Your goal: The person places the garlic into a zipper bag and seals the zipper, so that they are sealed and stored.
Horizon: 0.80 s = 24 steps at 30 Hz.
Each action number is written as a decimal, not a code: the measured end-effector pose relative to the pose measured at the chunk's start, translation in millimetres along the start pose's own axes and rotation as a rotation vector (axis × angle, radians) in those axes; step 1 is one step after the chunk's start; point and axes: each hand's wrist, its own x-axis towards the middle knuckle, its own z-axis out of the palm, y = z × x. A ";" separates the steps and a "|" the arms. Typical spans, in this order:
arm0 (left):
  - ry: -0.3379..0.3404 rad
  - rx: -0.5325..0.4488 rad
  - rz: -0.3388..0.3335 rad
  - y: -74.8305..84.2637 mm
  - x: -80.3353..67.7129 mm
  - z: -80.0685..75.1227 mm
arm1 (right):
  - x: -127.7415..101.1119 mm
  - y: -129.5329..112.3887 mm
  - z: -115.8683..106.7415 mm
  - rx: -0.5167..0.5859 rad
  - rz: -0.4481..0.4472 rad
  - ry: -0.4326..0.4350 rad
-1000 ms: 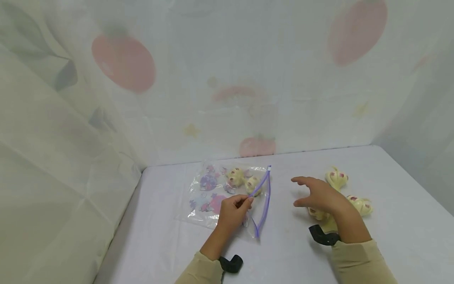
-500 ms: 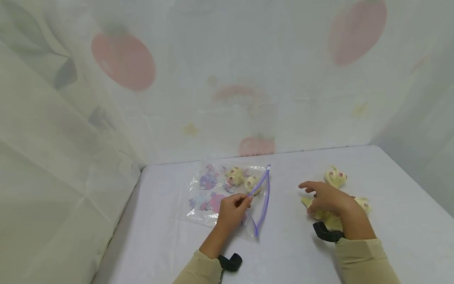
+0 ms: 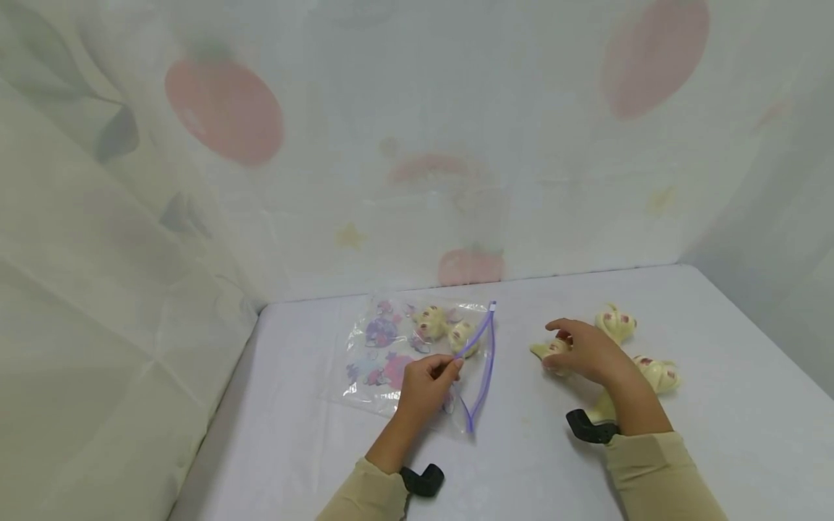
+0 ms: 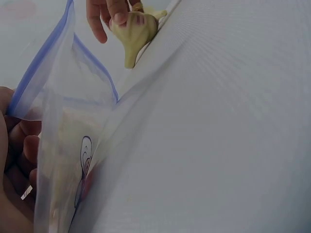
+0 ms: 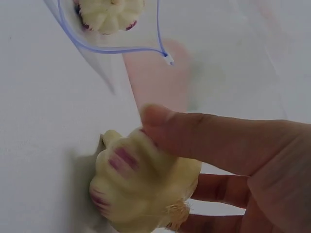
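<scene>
Toward the back edge of the worktop (image 3: 293, 391), left of its middle, lies a clear bag (image 3: 400, 347), its mouth facing the right edge. My left fingers (image 3: 439, 362) pinch one side of its purple rim (image 3: 490, 362), and the mouth gapes. Inside, near that mouth, sit a back bulb (image 3: 431, 323) and a front bulb (image 3: 462, 338). Between the mouth and the right edge, my right fingers (image 3: 568, 325) and thumb grasp another bulb (image 3: 555, 354) from opposite flanks; whether it touches the worktop I cannot tell.

It looks smooth and rounded, so I judge it could twist out if my thumb tip slides. If my left pinch slackens, the mouth could sag shut, since its other side hangs unheld. A tug on the rim could drag the bag and roll its contents outward. The held bulb's stem could snag on the rim if the two meet. Three loose bulbs (image 3: 658, 375) lie around my right wrist, toward the right edge; a careless sweep of the forearm could scatter them.
</scene>
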 end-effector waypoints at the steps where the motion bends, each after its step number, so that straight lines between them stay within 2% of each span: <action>1: 0.000 0.001 -0.001 0.0 -0.1 0.1 | 0.0 -0.2 0.3 0.000 0.007 0.006; 6: 0.002 0.003 -0.010 -0.5 -0.2 0.5 | -1.7 -1.0 1.1 -0.029 0.002 0.000; 12: 0.004 0.003 -0.014 -0.2 -0.2 0.1 | -0.8 -1.2 7.2 0.006 -0.149 -0.028; 15: 0.005 0.003 -0.008 -0.4 -0.2 0.0 | 0.8 -0.9 10.3 0.034 -0.189 -0.038; 18: 0.009 0.003 -0.005 -0.7 -0.1 0.0 | 2.0 -0.5 12.2 0.041 -0.180 -0.049; 24: 0.014 -0.004 -0.004 -0.5 0.2 0.9 | 3.6 0.9 15.3 -0.022 -0.150 -0.019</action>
